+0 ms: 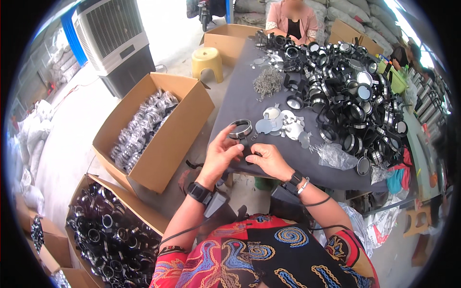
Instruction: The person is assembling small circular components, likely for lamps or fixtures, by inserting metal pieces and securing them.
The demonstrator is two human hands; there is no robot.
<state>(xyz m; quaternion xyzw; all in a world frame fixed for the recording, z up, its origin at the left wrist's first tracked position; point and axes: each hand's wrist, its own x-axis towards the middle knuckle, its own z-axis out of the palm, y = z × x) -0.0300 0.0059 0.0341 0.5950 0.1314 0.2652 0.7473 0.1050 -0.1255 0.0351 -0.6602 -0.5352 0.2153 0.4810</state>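
Observation:
Over the near left edge of the grey-covered table, I hold a black ring-shaped part with a silver band [241, 135] and a short black handle. My left hand [220, 157] steadies its left side, with the index finger against the ring and the thumb by the handle. My right hand [272, 161] is closed around the lower end of the handle, thumb and fingers pinching it; the fingertips partly hide that end. Just beyond my hands lie several flat silver discs with tabs [293, 129].
A large heap of similar black ring parts [355, 113] covers the table's right side. Small wire pieces [267, 81] are piled farther back. A clear bag of thin pins [336, 157] lies nearer. Cardboard boxes [168, 158] stand left, and a person [294, 26] sits across.

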